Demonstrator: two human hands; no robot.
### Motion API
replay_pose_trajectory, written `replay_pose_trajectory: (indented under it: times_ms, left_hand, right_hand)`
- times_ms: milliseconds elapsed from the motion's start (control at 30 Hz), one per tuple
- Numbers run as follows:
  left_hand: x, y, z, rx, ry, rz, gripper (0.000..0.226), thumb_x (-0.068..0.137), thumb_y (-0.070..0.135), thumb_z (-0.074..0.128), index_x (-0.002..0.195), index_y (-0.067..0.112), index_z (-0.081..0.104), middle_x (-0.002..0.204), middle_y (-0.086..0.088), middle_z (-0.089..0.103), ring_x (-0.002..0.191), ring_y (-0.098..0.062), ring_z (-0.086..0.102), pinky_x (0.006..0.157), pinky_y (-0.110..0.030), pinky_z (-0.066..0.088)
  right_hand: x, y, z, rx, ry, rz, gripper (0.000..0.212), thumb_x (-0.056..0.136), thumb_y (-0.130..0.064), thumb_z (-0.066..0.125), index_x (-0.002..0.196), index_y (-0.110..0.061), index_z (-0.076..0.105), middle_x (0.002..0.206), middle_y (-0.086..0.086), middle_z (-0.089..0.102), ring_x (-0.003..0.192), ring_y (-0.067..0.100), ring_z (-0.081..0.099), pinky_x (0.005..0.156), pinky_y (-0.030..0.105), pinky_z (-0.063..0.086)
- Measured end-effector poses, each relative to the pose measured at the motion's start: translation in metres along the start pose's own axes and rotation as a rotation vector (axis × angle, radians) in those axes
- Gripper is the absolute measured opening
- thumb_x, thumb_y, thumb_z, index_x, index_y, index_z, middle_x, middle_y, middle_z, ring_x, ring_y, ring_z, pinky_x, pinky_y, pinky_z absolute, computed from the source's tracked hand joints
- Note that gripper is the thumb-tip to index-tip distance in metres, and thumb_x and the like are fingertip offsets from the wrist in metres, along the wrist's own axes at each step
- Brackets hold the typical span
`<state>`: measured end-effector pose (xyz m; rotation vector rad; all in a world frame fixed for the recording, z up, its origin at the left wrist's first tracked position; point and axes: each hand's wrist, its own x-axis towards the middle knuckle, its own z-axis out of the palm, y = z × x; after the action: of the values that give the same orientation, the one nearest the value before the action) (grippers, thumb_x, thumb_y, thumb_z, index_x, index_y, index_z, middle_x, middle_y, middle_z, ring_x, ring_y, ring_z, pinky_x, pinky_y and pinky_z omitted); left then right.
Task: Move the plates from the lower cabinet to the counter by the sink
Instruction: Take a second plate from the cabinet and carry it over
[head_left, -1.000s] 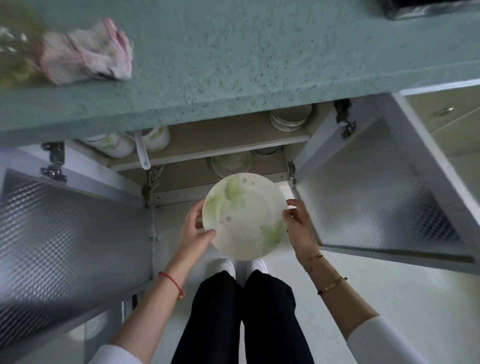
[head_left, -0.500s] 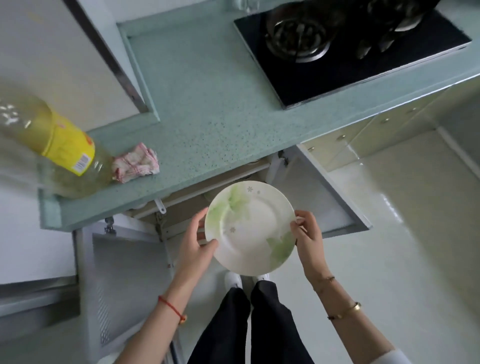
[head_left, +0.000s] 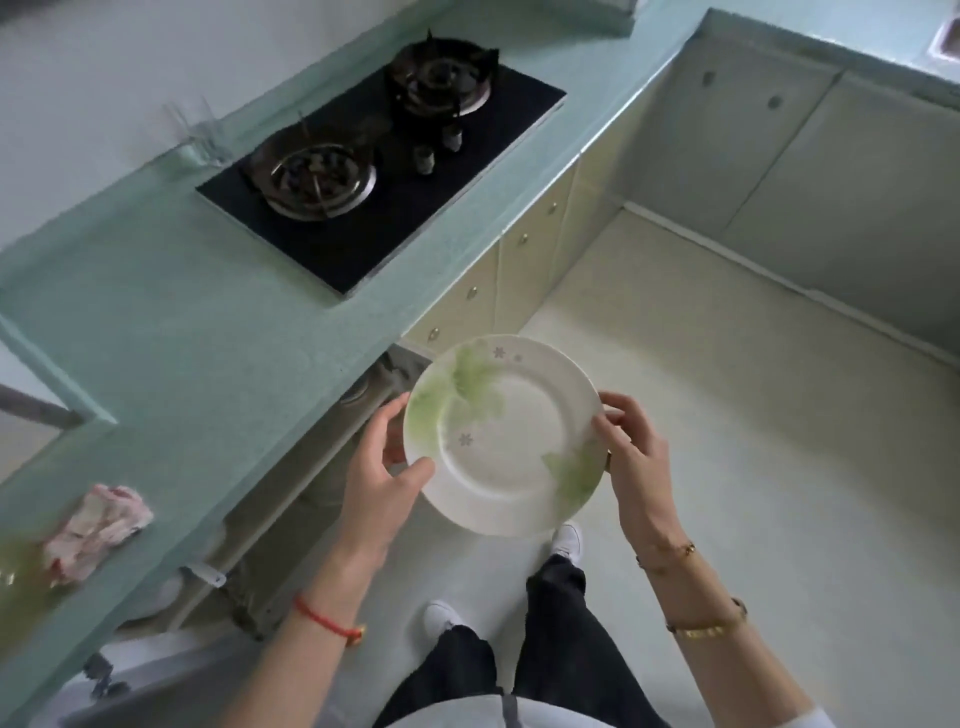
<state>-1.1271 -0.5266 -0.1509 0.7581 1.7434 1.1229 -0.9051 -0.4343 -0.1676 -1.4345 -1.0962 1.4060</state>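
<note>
I hold one plate (head_left: 503, 435) in both hands above the floor, beside the green surface (head_left: 218, 332).

My left hand (head_left: 382, 470) grasps the left rim, with the thumb on top and the fingers underneath; my right hand (head_left: 631, 452) grasps the right rim in the same way. The plate is white with green leaf marks and small flowers, and I keep it almost flat, face up. It is in the air in front of the open lower cabinet (head_left: 291, 499), not touching the surface. On the surface I see a black gas stove (head_left: 384, 171) further away and a crumpled pink cloth (head_left: 98, 527) near the left edge.
</note>
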Motion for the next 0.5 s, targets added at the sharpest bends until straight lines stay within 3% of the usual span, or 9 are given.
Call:
replay_pose_trajectory:
  times_ms: [167, 367, 500]
  left_hand:
    - [0.036, 0.042, 0.081, -0.003, -0.162, 0.026, 0.066, 0.067, 0.012, 0.064, 0.117, 0.055, 0.055, 0.121, 0.007, 0.064, 0.117, -0.016, 0.060, 0.091, -0.040, 0.057]
    - [0.076, 0.093, 0.188, -0.033, -0.256, 0.045, 0.066, 0.066, 0.010, 0.061, 0.114, 0.056, 0.058, 0.111, 0.008, 0.067, 0.104, -0.014, 0.065, 0.075, -0.028, 0.059]
    - [0.100, 0.123, 0.248, -0.015, -0.284, 0.060, 0.069, 0.069, 0.006, 0.059, 0.124, 0.048, 0.059, 0.110, 0.010, 0.069, 0.102, -0.014, 0.066, 0.082, -0.034, 0.060]
  right_hand:
    - [0.033, -0.026, -0.075, 0.039, 0.164, -0.021, 0.024, 0.093, -0.006, 0.054, 0.110, -0.016, 0.068, 0.088, 0.006, 0.060, 0.081, 0.021, 0.056, 0.078, 0.045, 0.050]
    - [0.088, -0.058, -0.163, 0.061, 0.275, -0.061, 0.023, 0.088, -0.013, 0.056, 0.103, -0.025, 0.069, 0.079, -0.006, 0.059, 0.076, 0.016, 0.057, 0.074, 0.041, 0.049]
    - [0.129, -0.074, -0.211, 0.070, 0.334, -0.079, 0.026, 0.091, -0.008, 0.055, 0.100, -0.028, 0.069, 0.075, -0.007, 0.056, 0.070, 0.012, 0.055, 0.072, 0.038, 0.048]
